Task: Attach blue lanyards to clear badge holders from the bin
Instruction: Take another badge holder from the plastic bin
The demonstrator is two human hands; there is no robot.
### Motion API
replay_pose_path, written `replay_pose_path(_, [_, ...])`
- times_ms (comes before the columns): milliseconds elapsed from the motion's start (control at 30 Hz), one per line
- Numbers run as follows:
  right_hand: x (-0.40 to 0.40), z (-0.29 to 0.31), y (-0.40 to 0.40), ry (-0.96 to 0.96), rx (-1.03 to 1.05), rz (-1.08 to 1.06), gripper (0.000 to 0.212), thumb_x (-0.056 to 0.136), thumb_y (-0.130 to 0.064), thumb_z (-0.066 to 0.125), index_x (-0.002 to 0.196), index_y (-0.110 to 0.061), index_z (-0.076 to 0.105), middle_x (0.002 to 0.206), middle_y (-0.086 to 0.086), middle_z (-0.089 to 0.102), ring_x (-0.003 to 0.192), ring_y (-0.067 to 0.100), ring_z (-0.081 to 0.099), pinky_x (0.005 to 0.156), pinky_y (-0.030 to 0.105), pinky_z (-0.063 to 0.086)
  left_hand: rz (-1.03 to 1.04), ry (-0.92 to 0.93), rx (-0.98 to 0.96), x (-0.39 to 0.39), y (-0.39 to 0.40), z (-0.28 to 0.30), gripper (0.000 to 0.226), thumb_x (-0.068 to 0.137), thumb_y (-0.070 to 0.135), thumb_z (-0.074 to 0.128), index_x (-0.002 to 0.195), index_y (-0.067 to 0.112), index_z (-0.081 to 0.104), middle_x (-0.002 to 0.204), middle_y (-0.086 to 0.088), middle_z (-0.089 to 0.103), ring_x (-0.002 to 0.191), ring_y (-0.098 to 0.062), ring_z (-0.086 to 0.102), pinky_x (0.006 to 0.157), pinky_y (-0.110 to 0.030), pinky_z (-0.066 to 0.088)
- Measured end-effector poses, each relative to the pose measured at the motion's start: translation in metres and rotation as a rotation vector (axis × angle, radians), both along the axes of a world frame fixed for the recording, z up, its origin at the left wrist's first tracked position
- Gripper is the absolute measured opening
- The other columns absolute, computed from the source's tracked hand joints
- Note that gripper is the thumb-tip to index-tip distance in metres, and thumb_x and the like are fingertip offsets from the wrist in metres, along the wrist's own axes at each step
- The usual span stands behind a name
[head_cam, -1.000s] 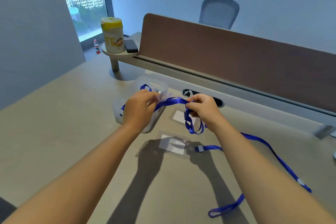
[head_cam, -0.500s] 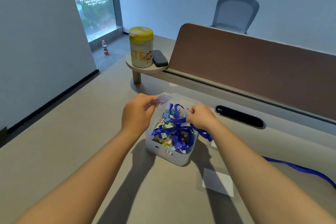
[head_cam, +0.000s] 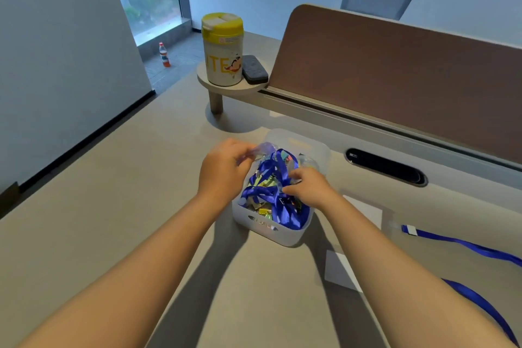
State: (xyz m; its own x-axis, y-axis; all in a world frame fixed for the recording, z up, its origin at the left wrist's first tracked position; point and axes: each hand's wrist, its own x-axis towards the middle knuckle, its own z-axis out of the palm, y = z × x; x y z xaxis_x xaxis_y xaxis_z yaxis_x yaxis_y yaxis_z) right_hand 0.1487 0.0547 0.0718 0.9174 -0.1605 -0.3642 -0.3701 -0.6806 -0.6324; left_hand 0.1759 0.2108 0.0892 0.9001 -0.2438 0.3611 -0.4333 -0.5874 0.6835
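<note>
A white plastic bin sits on the desk, filled with tangled blue lanyards and small colourful clips. My left hand is at the bin's left rim, pinching a clear badge holder above the far-left corner. My right hand is over the bin's right side, fingers closed on a blue lanyard strap. Two clear badge holders with white cards lie on the desk right of the bin and nearer me, each with a blue lanyard trailing right.
A yellow-lidded canister and a dark case stand on a small raised shelf at the back. A brown divider panel runs along the desk's far side, with a black cable slot before it. A chair stands behind.
The view has shifted left and down, bringing the bin closer. My right hand has dropped lower into the bin's lanyards. My left hand still holds the clear holder.
</note>
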Motion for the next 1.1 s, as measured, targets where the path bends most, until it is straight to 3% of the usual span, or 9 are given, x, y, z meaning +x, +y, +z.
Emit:
replay_pose_path(133, [-0.022, 0.017, -0.020, -0.138, -0.032, -0.084, 0.034, 0.087, -0.015, 0.055, 0.119, -0.003, 0.056, 0.124, 0.015, 0.060, 0.108, 0.028, 0.058, 0.078, 0.029, 0.043, -0.047, -0.032, 0.017, -0.016, -0.018, 0.008, 0.022, 0.082, 0.009, 0.056, 0.103, 0.006, 0.063, 0.093, -0.020, 0.066, 0.079, -0.018, 0.049, 0.059, -0.014, 0.035])
replay_pose_path(300, [-0.076, 0.040, -0.067, -0.226, -0.001, -0.179, 0.037, 0.087, -0.015, 0.057, 0.122, -0.004, 0.054, 0.125, 0.013, 0.059, 0.113, 0.024, 0.055, 0.091, 0.031, 0.043, -0.122, -0.054, -0.027, -0.052, -0.059, 0.020, 0.020, 0.081, 0.006, 0.057, 0.100, 0.005, 0.064, 0.093, -0.020, 0.065, 0.084, -0.030, 0.058, 0.070, -0.036, 0.049])
replay_pose_path(533, [-0.204, 0.043, -0.161, -0.255, 0.002, -0.395, 0.034, 0.087, -0.014, 0.057, 0.119, -0.003, 0.057, 0.122, 0.014, 0.061, 0.110, 0.024, 0.056, 0.089, 0.030, 0.043, -0.291, -0.073, -0.022, -0.151, -0.158, 0.013, 0.015, 0.080, 0.004, 0.058, 0.093, 0.001, 0.065, 0.087, -0.022, 0.066, 0.080, -0.033, 0.058, 0.071, -0.036, 0.045])
replay_pose_path(633, [-0.261, 0.030, -0.199, -0.224, 0.014, -0.489, 0.033, 0.085, -0.012, 0.058, 0.117, -0.003, 0.058, 0.121, 0.014, 0.062, 0.111, 0.024, 0.056, 0.093, 0.031, 0.043, -0.356, -0.052, 0.000, -0.197, -0.197, -0.004, 0.017, 0.079, 0.010, 0.056, 0.090, 0.003, 0.066, 0.082, -0.021, 0.065, 0.077, -0.033, 0.057, 0.067, -0.035, 0.042])
replay_pose_path(733, [-0.307, 0.011, -0.228, -0.198, 0.053, -0.569, 0.031, 0.084, -0.010, 0.058, 0.115, -0.002, 0.059, 0.120, 0.014, 0.062, 0.109, 0.024, 0.057, 0.093, 0.031, 0.044, -0.414, -0.013, 0.017, -0.236, -0.228, -0.022, 0.015, 0.080, 0.004, 0.058, 0.093, 0.003, 0.066, 0.083, -0.019, 0.064, 0.077, -0.030, 0.055, 0.067, -0.036, 0.043])
replay_pose_path(867, [-0.352, -0.017, -0.252, -0.147, 0.106, -0.645, 0.031, 0.084, -0.010, 0.058, 0.114, -0.003, 0.059, 0.116, 0.013, 0.062, 0.097, 0.020, 0.057, 0.081, 0.026, 0.045, -0.486, 0.042, 0.056, -0.275, -0.262, -0.045, 0.015, 0.081, 0.004, 0.056, 0.093, 0.005, 0.066, 0.082, -0.016, 0.062, 0.075, -0.022, 0.049, 0.061, -0.022, 0.037])
replay_pose_path(967, [-0.374, -0.044, -0.263, -0.109, 0.147, -0.725, 0.030, 0.086, -0.010, 0.056, 0.115, -0.006, 0.057, 0.112, 0.007, 0.059, 0.090, 0.013, 0.052, 0.060, 0.015, 0.041, -0.519, 0.079, 0.098, -0.290, -0.281, -0.058, 0.019, 0.083, 0.003, 0.054, 0.097, 0.007, 0.065, 0.087, -0.017, 0.064, 0.079, -0.023, 0.049, 0.067, -0.028, 0.037])
replay_pose_path(1100, [-0.384, -0.075, -0.265, -0.047, 0.055, -0.770, 0.031, 0.084, -0.011, 0.056, 0.115, -0.012, 0.058, 0.118, 0.006, 0.058, 0.099, 0.022, 0.058, 0.082, 0.036, 0.052, -0.522, 0.059, 0.153, -0.296, -0.291, -0.069, 0.020, 0.083, 0.005, 0.054, 0.099, 0.008, 0.064, 0.089, -0.015, 0.067, 0.083, -0.026, 0.054, 0.070, -0.028, 0.036])
